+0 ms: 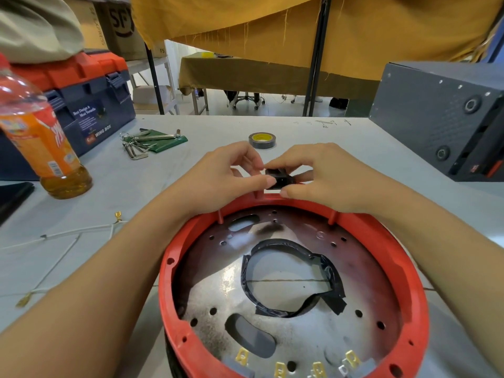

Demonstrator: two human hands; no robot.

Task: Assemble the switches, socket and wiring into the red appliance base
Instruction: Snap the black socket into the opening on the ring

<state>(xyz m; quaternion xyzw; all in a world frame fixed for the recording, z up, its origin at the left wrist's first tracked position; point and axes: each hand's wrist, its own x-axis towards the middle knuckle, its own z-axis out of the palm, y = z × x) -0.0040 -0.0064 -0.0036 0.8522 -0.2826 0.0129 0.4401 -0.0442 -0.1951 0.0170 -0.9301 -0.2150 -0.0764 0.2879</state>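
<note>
At the red base's [174, 268] far rim, both hands pinch a black socket [278, 179].

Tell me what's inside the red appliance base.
Inside the round red plastic appliance base lies a perforated metal plate with a central opening edged in black tape, and brass terminals near the front rim. Whatever lies under the plate is covered.
</note>
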